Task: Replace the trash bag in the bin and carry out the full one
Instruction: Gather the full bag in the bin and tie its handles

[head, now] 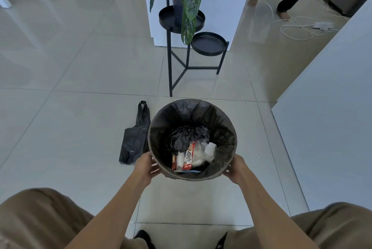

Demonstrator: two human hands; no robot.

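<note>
While both hands, left (145,165) and right (236,169), grip the bin (231,144) rim, a spare bag (134,140) lies beside it.

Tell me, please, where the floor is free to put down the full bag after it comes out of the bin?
Bare tiles lie right of the bin, up to the white wall, and far left beyond the spare black bag. Behind the bin it is crowded: the plant stand. Both hands, left hand and right hand, hold the bin.

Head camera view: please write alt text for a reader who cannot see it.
Two bare hands, left hand and right hand, hold the rim of a round bin lined with a black bag and holding wrappers. A flat spare black bag lies on the tiled floor to its left.
</note>
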